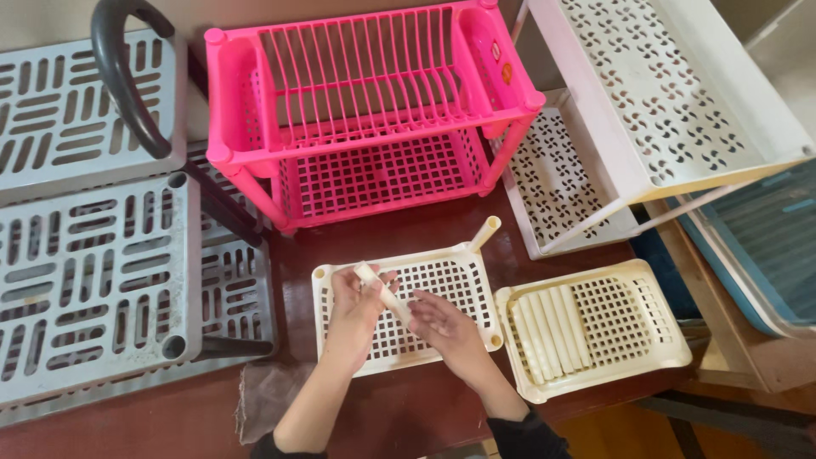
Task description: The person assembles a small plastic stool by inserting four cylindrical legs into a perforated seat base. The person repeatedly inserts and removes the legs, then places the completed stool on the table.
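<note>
Head view. The left hand [353,308] and right hand [449,327] together held a short cream plastic tube [381,291] above a cream perforated tray [463,274] lying on the dark table [408,408]. The left fingers [367,280] were clenched around the tube's upper end; the right fingers [422,308] touched its lower end, their grip not fully visible. The tube appeared light, rigid and smooth, hence probably slippery; a grasp near each end seemed best. One upright tube [484,233] stood in the tray corner beyond the fingers. To the right of the fingers, a second cream tray [625,316] carried spare tubes [551,331]. A pink rack [365,110] stood beyond.
</note>
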